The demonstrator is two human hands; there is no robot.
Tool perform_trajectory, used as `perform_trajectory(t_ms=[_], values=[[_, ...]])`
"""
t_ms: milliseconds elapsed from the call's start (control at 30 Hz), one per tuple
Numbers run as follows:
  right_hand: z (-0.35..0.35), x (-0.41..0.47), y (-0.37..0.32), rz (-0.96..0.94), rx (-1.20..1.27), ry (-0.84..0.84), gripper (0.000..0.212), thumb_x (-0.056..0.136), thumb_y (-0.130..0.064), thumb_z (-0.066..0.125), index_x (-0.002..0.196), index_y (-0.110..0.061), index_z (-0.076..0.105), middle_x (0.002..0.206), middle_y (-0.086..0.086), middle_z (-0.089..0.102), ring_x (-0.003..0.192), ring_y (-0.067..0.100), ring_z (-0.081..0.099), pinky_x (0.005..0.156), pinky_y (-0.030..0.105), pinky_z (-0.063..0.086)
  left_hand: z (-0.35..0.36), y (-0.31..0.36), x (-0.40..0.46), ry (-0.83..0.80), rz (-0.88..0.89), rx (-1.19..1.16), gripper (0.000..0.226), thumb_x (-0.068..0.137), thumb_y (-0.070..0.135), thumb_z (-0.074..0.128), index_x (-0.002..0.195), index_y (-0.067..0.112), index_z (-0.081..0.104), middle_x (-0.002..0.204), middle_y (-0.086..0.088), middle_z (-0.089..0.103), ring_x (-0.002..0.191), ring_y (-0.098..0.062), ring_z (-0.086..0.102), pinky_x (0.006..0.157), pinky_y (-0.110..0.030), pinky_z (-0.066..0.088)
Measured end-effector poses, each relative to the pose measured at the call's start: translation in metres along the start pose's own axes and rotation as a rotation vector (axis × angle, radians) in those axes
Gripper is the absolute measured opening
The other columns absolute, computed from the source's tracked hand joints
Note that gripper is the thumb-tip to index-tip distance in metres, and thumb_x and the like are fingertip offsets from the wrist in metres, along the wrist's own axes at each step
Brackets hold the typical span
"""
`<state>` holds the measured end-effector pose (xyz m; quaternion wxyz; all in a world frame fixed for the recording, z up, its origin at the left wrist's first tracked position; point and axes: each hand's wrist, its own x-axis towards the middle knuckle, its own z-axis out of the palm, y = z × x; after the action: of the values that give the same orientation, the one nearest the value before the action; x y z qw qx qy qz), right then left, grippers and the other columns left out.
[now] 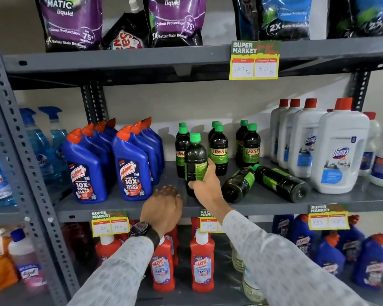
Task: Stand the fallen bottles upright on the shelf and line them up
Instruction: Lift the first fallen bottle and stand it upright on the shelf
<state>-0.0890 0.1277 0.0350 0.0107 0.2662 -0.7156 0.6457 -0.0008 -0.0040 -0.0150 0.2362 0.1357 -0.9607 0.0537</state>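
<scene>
On the grey middle shelf [124,208], my right hand [205,184] grips a dark green-capped bottle [195,160] that stands upright near the front. Two more of these dark bottles lie on their sides to its right: one [239,183] points its cap back right, the other [283,183] lies with its cap to the left. Several upright Sunny bottles [218,149] stand in rows behind. My left hand [164,206] rests on the shelf's front edge with its fingers curled, holding nothing. A watch is on that wrist.
Blue Harpic bottles [133,166] stand left of the dark bottles, and white Domex bottles [338,151] stand to the right. Price tags [110,223] hang from the shelf edge. Pouches fill the upper shelf, red and blue bottles the lower one.
</scene>
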Motion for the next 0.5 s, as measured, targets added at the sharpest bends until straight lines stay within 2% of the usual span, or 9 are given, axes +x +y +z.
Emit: perform_trajectory(t_ms=[67, 133, 200, 267, 367, 467, 500], values=[[-0.002, 0.003, 0.004, 0.002, -0.018, -0.004, 0.074, 0.08, 0.001, 0.077, 0.141, -0.023, 0.042, 0.122, 0.002, 0.064, 0.112, 0.019, 0.062, 0.095, 0.031, 0.049, 0.002, -0.002, 0.001, -0.004, -0.005, 0.001, 0.079, 0.096, 0.04, 0.0, 0.143, 0.007, 0.053, 0.152, -0.014, 0.053, 0.142, -0.027, 0.048, 0.121, -0.042, 0.035], [0.001, 0.005, 0.006, -0.026, -0.08, 0.038, 0.069, 0.074, -0.008, 0.087, 0.129, -0.022, 0.048, 0.122, 0.002, 0.06, 0.112, 0.02, 0.06, 0.097, 0.034, 0.051, 0.001, -0.001, 0.001, 0.013, -0.031, -0.04, 0.075, 0.097, 0.041, 0.006, 0.142, 0.009, 0.055, 0.15, -0.012, 0.055, 0.14, -0.025, 0.051, 0.12, -0.04, 0.037], [0.005, 0.006, 0.01, -0.042, -0.133, 0.074, 0.078, 0.068, -0.018, 0.093, 0.131, -0.017, 0.047, 0.126, 0.004, 0.053, 0.116, 0.022, 0.055, 0.101, 0.038, 0.05, -0.001, 0.001, 0.0, 0.027, -0.04, -0.056, 0.073, 0.097, 0.042, 0.009, 0.141, 0.009, 0.057, 0.149, -0.012, 0.057, 0.139, -0.024, 0.053, 0.119, -0.04, 0.039], [0.006, 0.006, 0.012, -0.049, -0.136, 0.085, 0.086, 0.067, -0.021, 0.095, 0.135, -0.015, 0.044, 0.128, 0.005, 0.048, 0.117, 0.021, 0.05, 0.101, 0.035, 0.047, -0.001, 0.002, 0.0, 0.024, -0.037, -0.053, 0.073, 0.097, 0.043, 0.008, 0.141, 0.009, 0.056, 0.148, -0.012, 0.057, 0.139, -0.024, 0.053, 0.118, -0.04, 0.039], [0.004, 0.007, 0.012, -0.053, -0.109, 0.075, 0.081, 0.072, -0.021, 0.091, 0.139, -0.016, 0.044, 0.129, 0.003, 0.049, 0.117, 0.019, 0.053, 0.099, 0.031, 0.047, 0.002, -0.001, 0.001, -0.004, -0.023, -0.006, 0.075, 0.097, 0.042, 0.003, 0.144, 0.01, 0.053, 0.152, -0.012, 0.054, 0.141, -0.024, 0.05, 0.12, -0.04, 0.036], [-0.001, 0.006, 0.012, -0.03, 0.023, 0.008, 0.063, 0.088, -0.012, 0.076, 0.141, -0.025, 0.045, 0.13, -0.001, 0.06, 0.117, 0.016, 0.06, 0.095, 0.023, 0.047, 0.004, -0.002, 0.002, -0.006, -0.029, 0.001, 0.076, 0.096, 0.042, 0.002, 0.145, 0.011, 0.052, 0.153, -0.01, 0.052, 0.143, -0.023, 0.047, 0.121, -0.04, 0.034], [-0.003, 0.006, 0.013, -0.014, 0.049, -0.009, 0.065, 0.091, -0.012, 0.071, 0.148, -0.025, 0.042, 0.13, -0.003, 0.063, 0.118, 0.015, 0.061, 0.096, 0.022, 0.046, 0.004, -0.002, 0.002, -0.003, -0.033, -0.002, 0.075, 0.096, 0.042, 0.003, 0.144, 0.011, 0.053, 0.153, -0.01, 0.053, 0.143, -0.022, 0.047, 0.121, -0.04, 0.034]])
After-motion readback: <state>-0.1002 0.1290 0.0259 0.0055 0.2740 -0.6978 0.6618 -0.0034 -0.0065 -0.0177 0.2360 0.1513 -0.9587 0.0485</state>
